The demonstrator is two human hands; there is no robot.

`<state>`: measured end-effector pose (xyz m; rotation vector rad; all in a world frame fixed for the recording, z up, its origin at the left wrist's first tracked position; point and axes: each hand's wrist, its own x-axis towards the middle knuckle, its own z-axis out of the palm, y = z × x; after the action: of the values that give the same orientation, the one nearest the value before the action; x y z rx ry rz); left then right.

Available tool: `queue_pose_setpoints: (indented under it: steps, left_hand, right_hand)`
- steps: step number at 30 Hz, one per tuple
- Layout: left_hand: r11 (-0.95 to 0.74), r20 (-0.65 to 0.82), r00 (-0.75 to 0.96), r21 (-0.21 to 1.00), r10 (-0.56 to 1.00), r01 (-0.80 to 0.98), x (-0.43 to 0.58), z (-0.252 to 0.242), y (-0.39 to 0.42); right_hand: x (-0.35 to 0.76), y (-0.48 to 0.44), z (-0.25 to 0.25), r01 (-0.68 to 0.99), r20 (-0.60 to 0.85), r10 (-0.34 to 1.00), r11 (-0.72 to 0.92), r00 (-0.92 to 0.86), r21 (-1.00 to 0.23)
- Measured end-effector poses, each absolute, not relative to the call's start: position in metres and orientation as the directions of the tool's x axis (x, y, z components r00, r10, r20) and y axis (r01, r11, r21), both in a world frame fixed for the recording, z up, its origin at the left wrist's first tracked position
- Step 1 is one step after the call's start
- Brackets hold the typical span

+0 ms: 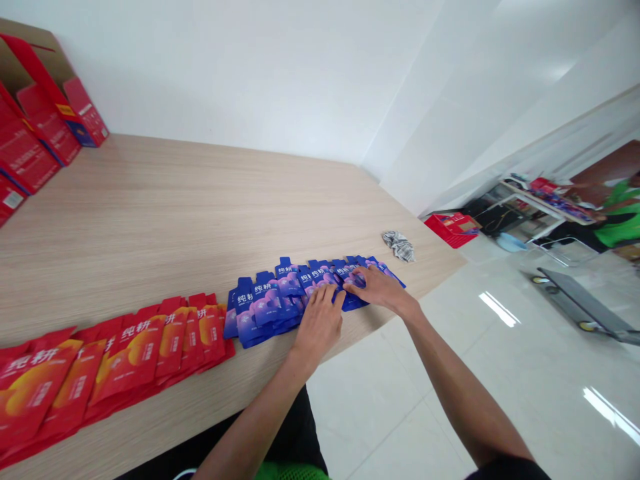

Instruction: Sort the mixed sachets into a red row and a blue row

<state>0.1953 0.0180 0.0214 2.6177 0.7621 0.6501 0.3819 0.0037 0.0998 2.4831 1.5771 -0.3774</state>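
Note:
A row of overlapping blue pouches (267,303), printed with pink and purple round shapes, lies along the near edge of the table. My left hand (320,323) rests on the middle of this row, fingers stretched over the pouches. Just to its right, my right hand (379,288) touches the pouches at the right end, thumb and fingers apart. Both hands partly cover the pouches beneath them. Left of the blue row, red pouches (135,347) with orange and yellow pictures lie overlapped in a long line that runs out of view.
Red cartons (37,127) stand at the table's back left, against the white wall. A crumpled striped cloth (399,245) lies near the right edge of the table (215,200). On the floor are a red box (453,229) and a grey trolley (583,303). A person in green (623,213) sits at another table.

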Motion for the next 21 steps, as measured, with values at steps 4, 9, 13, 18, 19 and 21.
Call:
queue_pose_setpoints:
  steps: [4, 9, 13, 18, 19, 21]
  left_hand:
    - [-0.800, 0.331, 0.751, 0.427, 0.571, 0.420, 0.196, 0.020, 0.018]
    - [-0.804, 0.329, 0.755, 0.423, 0.567, 0.419, 0.196, 0.018, 0.018]
    - [-0.807, 0.335, 0.755, 0.420, 0.563, 0.416, 0.197, 0.016, 0.018]
    - [-0.811, 0.349, 0.751, 0.418, 0.560, 0.410, 0.196, 0.015, 0.019]
    - [-0.812, 0.352, 0.751, 0.417, 0.559, 0.408, 0.196, 0.015, 0.019]
    - [-0.813, 0.355, 0.750, 0.416, 0.557, 0.407, 0.196, 0.015, 0.019]
  right_hand:
    - [0.378, 0.004, 0.101, 0.908, -0.311, 0.859, -0.417, 0.407, 0.037]
    - [0.374, 0.005, 0.098, 0.895, -0.298, 0.851, -0.445, 0.433, 0.031]
    - [0.376, 0.012, 0.093, 0.876, -0.324, 0.828, -0.482, 0.457, 0.004]
    - [0.379, 0.017, 0.091, 0.882, -0.319, 0.852, -0.464, 0.416, -0.088]
    - [0.383, 0.017, 0.092, 0.878, -0.313, 0.856, -0.465, 0.412, -0.116]
    - [0.398, 0.012, 0.095, 0.855, -0.299, 0.855, -0.487, 0.424, -0.181]
